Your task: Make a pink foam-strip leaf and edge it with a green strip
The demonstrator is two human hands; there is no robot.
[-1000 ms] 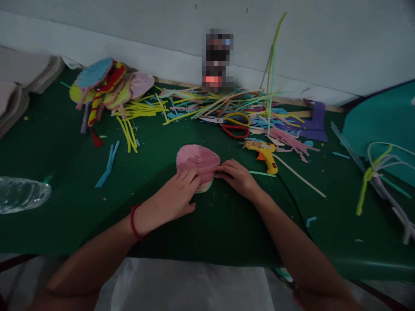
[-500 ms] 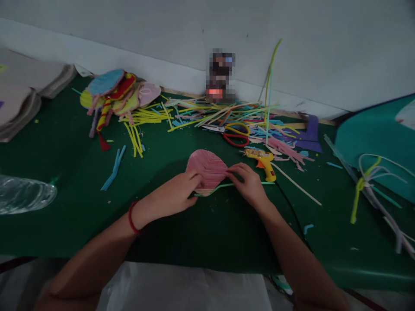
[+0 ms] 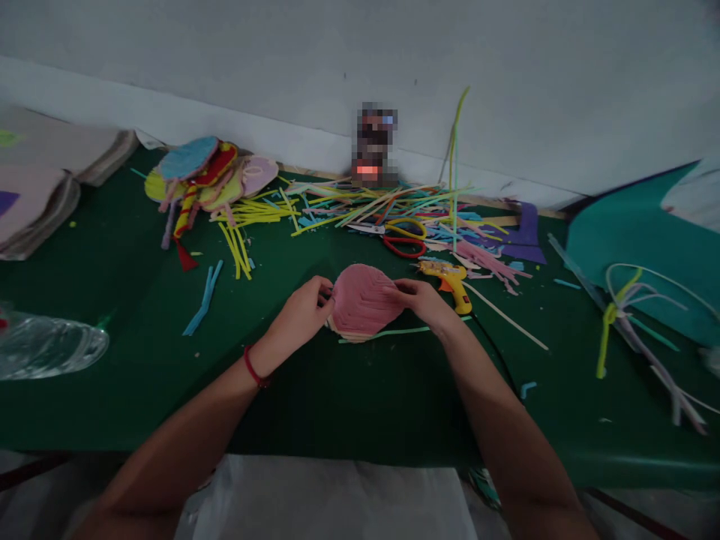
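Note:
A rounded pink piece (image 3: 364, 301), ridged with strips laid in a V pattern, is held between both hands just over the green table. My left hand (image 3: 307, 307) pinches its left edge, with a red band at the wrist. On the right edge, my right hand (image 3: 421, 301) grips it between thumb and fingers. Pale strips show along the piece's lower left rim. A mint-green strip (image 3: 402, 332) lies under and beside it, running to the right. Close by my right hand rests a yellow glue gun (image 3: 450, 283).
Behind lie scissors (image 3: 406, 237) with red and yellow handles and a heap of coloured strips (image 3: 360, 201). Finished-looking round pieces (image 3: 188, 159) are stacked at back left. A clear plastic bottle (image 3: 53, 346) lies left; a teal sheet (image 3: 635, 240) stands right. The glue gun's black cord (image 3: 498, 352) trails forward.
My left hand has moved from on top of the pink piece to its left edge, uncovering more of it. My right hand still holds the right edge. The view has shifted slightly.

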